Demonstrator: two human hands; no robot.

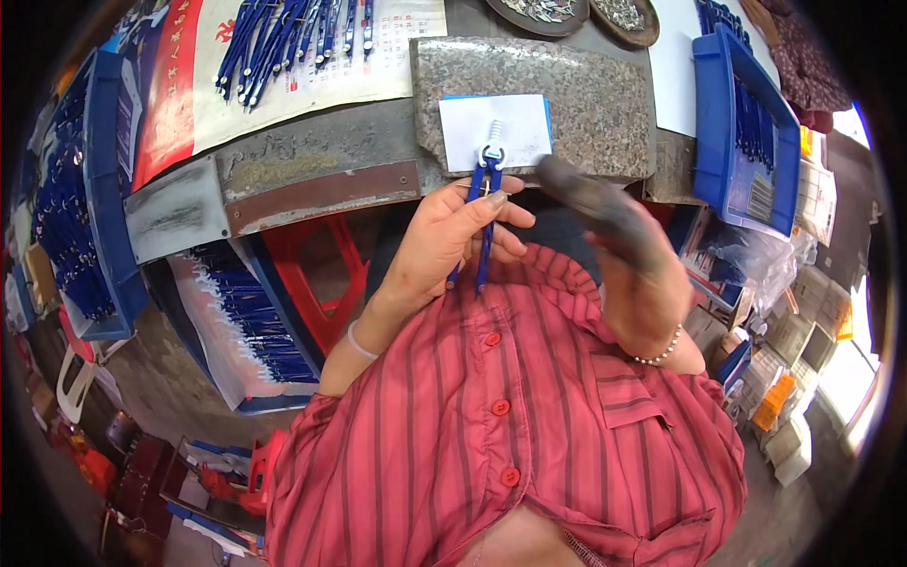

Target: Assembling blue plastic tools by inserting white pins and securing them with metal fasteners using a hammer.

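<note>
Head view: recorded from the left of two fisheye cameras worn side by side on the head. The lens is aimed steeply downward, so the striped shirt (406,416) is seen from above, close by. The left hand (444,227) and right hand (647,288) are framed near the middle, the stone slab (605,109) beyond them. Blue crates (113,217) are taken in at both sides; edges are bowed toward the dark rim.

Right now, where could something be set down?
The granite slab is bare right of the white paper, short of the dishes. Crowded: its front edge, by the left hand and dark tool; the calendar sheet, under blue strips.
</note>
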